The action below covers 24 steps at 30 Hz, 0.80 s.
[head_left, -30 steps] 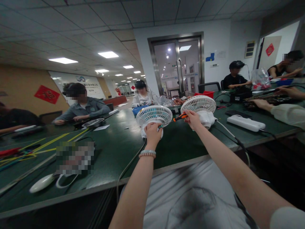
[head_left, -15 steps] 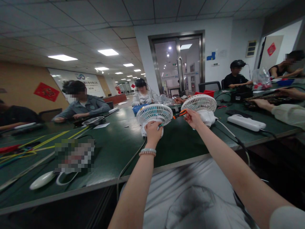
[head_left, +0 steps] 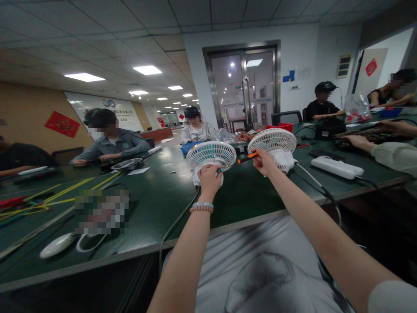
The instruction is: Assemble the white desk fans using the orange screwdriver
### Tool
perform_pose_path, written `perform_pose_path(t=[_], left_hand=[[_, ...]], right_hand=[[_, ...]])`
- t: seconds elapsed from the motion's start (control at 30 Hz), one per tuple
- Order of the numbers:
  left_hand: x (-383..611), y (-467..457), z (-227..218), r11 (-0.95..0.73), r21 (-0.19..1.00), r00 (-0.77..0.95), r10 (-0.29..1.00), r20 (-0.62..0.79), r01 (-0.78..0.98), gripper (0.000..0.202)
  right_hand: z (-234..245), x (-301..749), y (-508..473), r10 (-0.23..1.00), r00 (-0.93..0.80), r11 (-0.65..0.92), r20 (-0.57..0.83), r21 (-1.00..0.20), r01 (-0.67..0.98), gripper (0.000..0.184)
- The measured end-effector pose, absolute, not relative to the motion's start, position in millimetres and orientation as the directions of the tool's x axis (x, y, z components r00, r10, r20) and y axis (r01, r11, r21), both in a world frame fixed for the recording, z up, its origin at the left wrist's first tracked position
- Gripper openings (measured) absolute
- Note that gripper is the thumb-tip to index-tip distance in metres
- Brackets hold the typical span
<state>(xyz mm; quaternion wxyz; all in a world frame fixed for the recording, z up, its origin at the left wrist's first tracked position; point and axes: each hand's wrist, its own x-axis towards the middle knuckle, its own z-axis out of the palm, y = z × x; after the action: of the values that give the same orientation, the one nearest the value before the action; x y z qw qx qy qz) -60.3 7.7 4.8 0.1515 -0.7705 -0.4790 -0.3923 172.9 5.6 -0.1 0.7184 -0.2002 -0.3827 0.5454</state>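
Note:
Two small white desk fans stand on the dark green table (head_left: 156, 208). My left hand (head_left: 209, 180), with a bead bracelet on the wrist, is closed around the lower front of the left fan (head_left: 211, 155), whose grille shows blue blades behind it. My right hand (head_left: 263, 162) is closed on an orange-handled tool (head_left: 246, 158) whose tip points left toward the gap between the fans, and it rests against the front of the right fan (head_left: 273, 141). A grey cable (head_left: 176, 226) runs from the left fan over the table's near edge.
A white power strip (head_left: 337, 167) lies to the right with a cord trailing off. A white oval object (head_left: 57, 245) sits near the front left edge. Yellow strips (head_left: 71, 189) cross the table at left. Several other people sit around the table; another person's arm (head_left: 384, 154) reaches in at right.
Both hands stay on the fans. The orange tool in my right hand has shifted slightly, its tip dipping a little. The camera view has drifted slightly.

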Motion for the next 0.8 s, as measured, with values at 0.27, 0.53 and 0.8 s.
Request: perform_pose_path(t=[0.27, 0.53, 0.8], left_hand=[[-61.1, 13.0, 1.8, -0.498, 0.141, 0.232, 0.612, 0.756, 0.856, 0.019], [-60.7, 12.2, 2.8, -0.5, 0.131, 0.237, 0.604, 0.761, 0.856, 0.018], [-60.8, 12.5, 2.2, -0.495, 0.138, 0.234, 0.614, 0.754, 0.858, 0.02]], right_hand=[[5.2, 175.5, -0.8, 0.963, 0.032, 0.19, 0.267, -0.591, -0.784, 0.017], [1.2, 172.8, 6.0, 0.96, 0.133, 0.262, 0.247, -0.619, -0.74, 0.021], [-1.0, 172.4, 4.5, 0.939, 0.034, 0.272, 0.344, -0.673, -0.688, 0.016]])
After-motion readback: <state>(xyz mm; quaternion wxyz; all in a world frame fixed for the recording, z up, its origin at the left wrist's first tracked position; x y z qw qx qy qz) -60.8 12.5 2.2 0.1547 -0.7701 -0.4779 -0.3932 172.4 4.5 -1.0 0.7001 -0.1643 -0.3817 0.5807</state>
